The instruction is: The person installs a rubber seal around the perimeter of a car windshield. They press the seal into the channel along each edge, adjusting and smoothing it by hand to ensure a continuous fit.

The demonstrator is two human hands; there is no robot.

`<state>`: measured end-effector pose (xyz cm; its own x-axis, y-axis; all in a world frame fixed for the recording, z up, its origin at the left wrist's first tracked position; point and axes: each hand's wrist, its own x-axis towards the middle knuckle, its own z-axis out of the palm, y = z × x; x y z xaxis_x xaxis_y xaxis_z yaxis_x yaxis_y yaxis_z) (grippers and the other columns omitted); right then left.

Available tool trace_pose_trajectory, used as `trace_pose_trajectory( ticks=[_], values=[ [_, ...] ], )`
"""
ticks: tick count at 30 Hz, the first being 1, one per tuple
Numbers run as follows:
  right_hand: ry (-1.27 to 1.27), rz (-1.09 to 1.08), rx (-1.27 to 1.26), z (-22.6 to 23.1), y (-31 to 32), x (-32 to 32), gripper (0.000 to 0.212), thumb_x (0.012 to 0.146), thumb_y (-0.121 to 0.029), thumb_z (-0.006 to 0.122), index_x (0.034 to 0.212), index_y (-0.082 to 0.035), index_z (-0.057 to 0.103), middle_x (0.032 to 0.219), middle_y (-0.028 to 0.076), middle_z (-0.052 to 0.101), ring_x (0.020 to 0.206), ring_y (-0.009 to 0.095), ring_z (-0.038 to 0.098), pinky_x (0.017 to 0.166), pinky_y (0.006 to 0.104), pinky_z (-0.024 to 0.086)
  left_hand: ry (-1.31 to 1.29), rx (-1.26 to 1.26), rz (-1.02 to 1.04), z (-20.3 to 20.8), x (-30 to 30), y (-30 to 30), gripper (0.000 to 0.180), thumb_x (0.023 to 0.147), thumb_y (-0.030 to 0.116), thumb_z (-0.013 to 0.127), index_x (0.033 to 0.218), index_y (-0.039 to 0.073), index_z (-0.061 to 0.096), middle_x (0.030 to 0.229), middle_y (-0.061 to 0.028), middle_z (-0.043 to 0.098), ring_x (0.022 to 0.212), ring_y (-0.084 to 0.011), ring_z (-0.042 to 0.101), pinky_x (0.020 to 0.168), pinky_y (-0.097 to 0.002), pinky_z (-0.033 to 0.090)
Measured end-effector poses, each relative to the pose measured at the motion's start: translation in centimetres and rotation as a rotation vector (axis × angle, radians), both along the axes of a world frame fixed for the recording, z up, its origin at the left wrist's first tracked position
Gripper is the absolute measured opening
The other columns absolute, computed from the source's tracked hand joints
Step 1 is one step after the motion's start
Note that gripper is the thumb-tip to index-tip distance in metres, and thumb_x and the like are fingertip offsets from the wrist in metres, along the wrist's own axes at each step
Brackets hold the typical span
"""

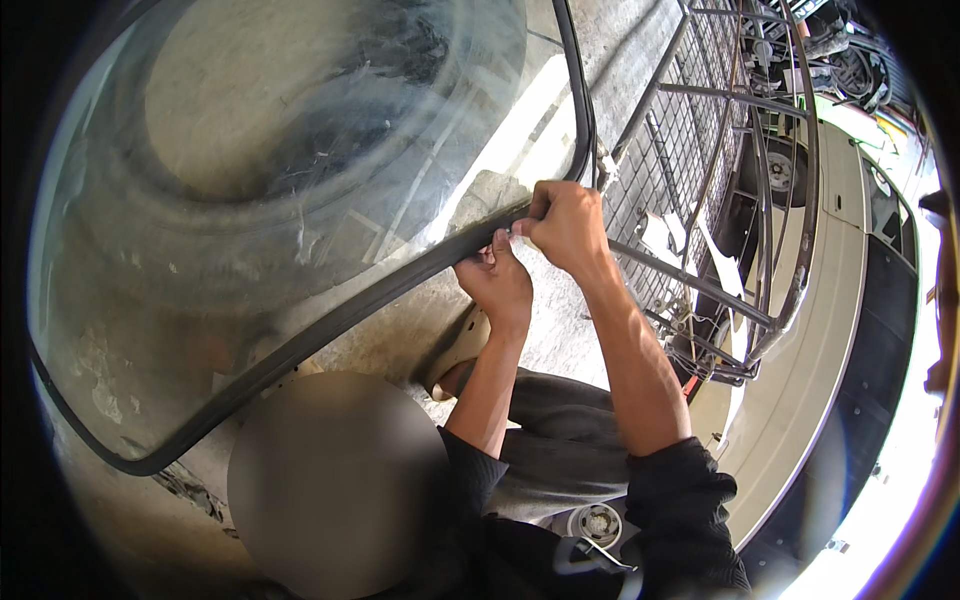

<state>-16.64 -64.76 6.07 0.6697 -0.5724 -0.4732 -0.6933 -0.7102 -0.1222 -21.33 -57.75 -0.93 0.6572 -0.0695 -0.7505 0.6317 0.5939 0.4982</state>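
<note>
A large curved vehicle windshield (pixel 300 230) with a black rubber seal (pixel 330 340) around its edge lies in front of me. Near the seal's right corner, my left hand (pixel 498 285) is closed on the strip, thumb pressed up against it and fingers curled beneath. Just to its right, my right hand (pixel 568 228) grips the same rubber from above with bent fingers. Both thumbs nearly meet at the seal's edge. Anything small between the fingertips is hidden. A tyre shows through the glass, under it.
A metal mesh rack (pixel 690 140) stands close on the right, its bars reaching near my right forearm. Beyond it is a cream-coloured vehicle (pixel 840 250). A round white container (pixel 595 524) is low down by my dark trousers. A blurred patch covers the lower left.
</note>
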Motion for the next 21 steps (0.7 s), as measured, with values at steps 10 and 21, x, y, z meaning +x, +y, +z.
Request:
trace_pose_trajectory(
  ticks=[10, 21],
  values=[
    [-0.441, 0.527, 0.017, -0.7, -4.2, -4.3, 0.023, 0.063, -0.017, 0.080, 0.079, -0.005, 0.069, 0.083, 0.006, 0.065, 0.079, 0.024, 0.062, 0.075, 0.0352, 0.043, -0.149, -0.304, -0.013, -2.5, -1.6, 0.4, 0.018, 0.087, -0.001, 0.058, 0.104, -0.005, 0.054, 0.100, -0.0092, 0.061, 0.093, -0.0146, 0.057, 0.082, -0.0258, 0.046],
    [-1.273, -1.554, 0.837, -8.0, -1.7, -8.9, 0.068, 0.096, -0.051, 0.025, 0.124, 0.009, 0.040, 0.121, 0.025, 0.047, 0.115, 0.034, 0.044, 0.101, 0.0453, 0.034, -0.039, -0.174, -0.200, -3.1, -1.1, -0.5, 0.029, 0.081, -0.005, 0.065, 0.109, -0.008, 0.056, 0.108, -0.0120, 0.061, 0.099, -0.0172, 0.059, 0.089, -0.0282, 0.047]
  ],
)
